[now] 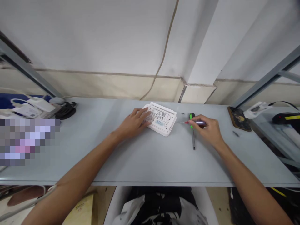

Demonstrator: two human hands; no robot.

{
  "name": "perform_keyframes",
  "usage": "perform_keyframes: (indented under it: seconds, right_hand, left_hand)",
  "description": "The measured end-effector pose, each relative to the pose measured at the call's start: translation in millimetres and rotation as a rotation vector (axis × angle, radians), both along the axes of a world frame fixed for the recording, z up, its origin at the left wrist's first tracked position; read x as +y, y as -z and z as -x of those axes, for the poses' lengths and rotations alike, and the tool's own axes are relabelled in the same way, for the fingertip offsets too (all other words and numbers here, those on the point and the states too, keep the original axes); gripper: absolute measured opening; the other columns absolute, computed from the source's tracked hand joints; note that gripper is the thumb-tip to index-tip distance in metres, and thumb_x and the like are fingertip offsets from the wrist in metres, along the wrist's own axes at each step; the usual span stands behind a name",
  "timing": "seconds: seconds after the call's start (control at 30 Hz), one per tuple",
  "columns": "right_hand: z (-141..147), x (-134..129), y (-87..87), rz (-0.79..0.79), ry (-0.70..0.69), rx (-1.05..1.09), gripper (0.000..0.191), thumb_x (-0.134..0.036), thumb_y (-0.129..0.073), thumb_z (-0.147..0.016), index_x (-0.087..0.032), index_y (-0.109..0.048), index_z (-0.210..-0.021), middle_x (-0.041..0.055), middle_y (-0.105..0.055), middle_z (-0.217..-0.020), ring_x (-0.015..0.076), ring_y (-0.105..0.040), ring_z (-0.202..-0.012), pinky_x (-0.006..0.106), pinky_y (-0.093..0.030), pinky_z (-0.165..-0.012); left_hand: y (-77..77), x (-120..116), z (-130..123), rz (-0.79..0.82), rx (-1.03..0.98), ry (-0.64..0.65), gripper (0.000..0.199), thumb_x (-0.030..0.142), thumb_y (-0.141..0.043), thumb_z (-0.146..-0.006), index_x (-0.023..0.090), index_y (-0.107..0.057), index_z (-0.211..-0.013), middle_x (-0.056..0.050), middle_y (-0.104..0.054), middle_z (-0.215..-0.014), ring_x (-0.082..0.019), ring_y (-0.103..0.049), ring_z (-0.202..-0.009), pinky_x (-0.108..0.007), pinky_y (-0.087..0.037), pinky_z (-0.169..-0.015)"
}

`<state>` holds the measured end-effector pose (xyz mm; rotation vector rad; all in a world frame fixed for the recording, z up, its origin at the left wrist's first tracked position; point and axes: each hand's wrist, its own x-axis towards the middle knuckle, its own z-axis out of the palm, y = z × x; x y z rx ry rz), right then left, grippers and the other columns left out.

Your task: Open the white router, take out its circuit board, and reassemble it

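A white router [160, 118], labels and vent holes facing up, lies on the grey-blue table [150, 159]. Over its left end rests my left hand [136, 122], fingers spread flat on the casing. My right hand [208, 128] grips a small screwdriver [187, 122] with a red and bluish handle. Its thin shaft points left, the tip just off the router's right edge. Below and behind that tool lies a second screwdriver [193, 137] with a green and black handle, partly hidden by my right fingers.
White adapters [35, 107] and a black coil [66, 110] sit at the back left. To the right are a dark phone-like slab [239, 118], a white plug [255, 110] and a small dark piece [236, 133]. Metal posts stand at both sides, and a wall runs behind.
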<state>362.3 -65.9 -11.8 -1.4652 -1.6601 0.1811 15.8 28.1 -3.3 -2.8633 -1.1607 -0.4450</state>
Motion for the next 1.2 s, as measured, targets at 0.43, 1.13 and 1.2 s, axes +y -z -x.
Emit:
perform_keyframes:
  seconds: [0.43,1.13,1.2]
  right_hand:
    - [17.2,-10.1,-10.5,-0.238,-0.008,-0.123,0.020,-0.037,-0.069,-0.095,-0.021,-0.073,-0.084,0.0021,-0.074,-0.071,0.0160,-0.064,-0.053,0.029,-0.052,-0.049]
    - [16.0,-2.3,-14.1,-0.250,-0.001,-0.333,0.033,-0.037,-0.061,-0.099,-0.021,-0.068,-0.071,-0.0008,-0.064,-0.056,0.0124,-0.052,-0.046,0.028,-0.040,-0.050]
    - [19.6,4.1,-25.1,-0.239,0.000,-0.469,0.037,-0.039,-0.058,-0.100,-0.021,-0.065,-0.068,-0.0012,-0.059,-0.051,0.0121,-0.047,-0.045,0.028,-0.033,-0.049]
  left_hand:
    - [3.8,-0.2,1.4,-0.015,0.014,-0.012,0.053,0.049,-0.040,-0.109,0.025,-0.043,-0.157,-0.011,-0.043,-0.165,-0.033,-0.043,-0.143,-0.050,-0.058,-0.102]
    - [3.0,-3.4,-1.9,0.004,0.021,-0.025,0.053,0.048,-0.042,-0.109,0.025,-0.044,-0.156,-0.012,-0.043,-0.165,-0.035,-0.042,-0.144,-0.052,-0.060,-0.098]
    - [3.0,-3.9,-1.8,0.002,0.033,-0.026,0.054,0.049,-0.040,-0.109,0.022,-0.044,-0.156,-0.012,-0.042,-0.165,-0.035,-0.042,-0.144,-0.053,-0.060,-0.099]
